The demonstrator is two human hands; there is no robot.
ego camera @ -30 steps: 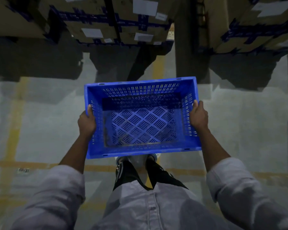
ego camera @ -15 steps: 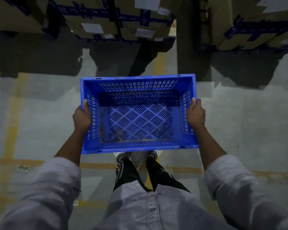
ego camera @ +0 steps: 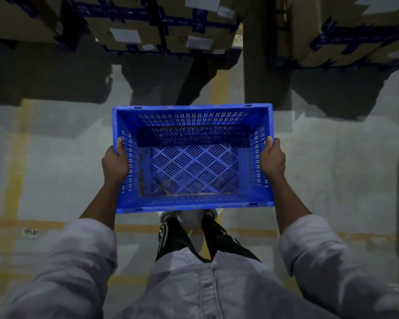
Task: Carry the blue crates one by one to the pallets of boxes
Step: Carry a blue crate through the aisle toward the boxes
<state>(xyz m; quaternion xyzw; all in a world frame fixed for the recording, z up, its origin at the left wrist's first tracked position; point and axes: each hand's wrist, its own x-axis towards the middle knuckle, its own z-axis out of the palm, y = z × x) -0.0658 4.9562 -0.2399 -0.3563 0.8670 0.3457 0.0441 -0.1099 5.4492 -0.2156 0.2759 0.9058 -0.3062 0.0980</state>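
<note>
The left hand (ego camera: 114, 163) grips the left short wall of the blue crate (ego camera: 194, 204), thumb hooked over the rim and fingers hidden under or outside the wall, so I cannot tell exactly how they lie. The crate hangs level between the 2 hands, in front of the person's body and above the concrete floor (ego camera: 332, 169), with nothing inside it. It looks like stiff moulded plastic with slotted walls and a lattice bottom, so it should be light, hold its shape and take knocks well. The rim lip at the middle of each short side looks like the surest hold, since the smooth walls could slide in the palm. The right hand (ego camera: 272, 161) clasps the opposite short wall the same way, thumb on top. Beyond both hands, well apart from the crate's far rim, stand the stacked cardboard boxes (ego camera: 157, 24).
</note>
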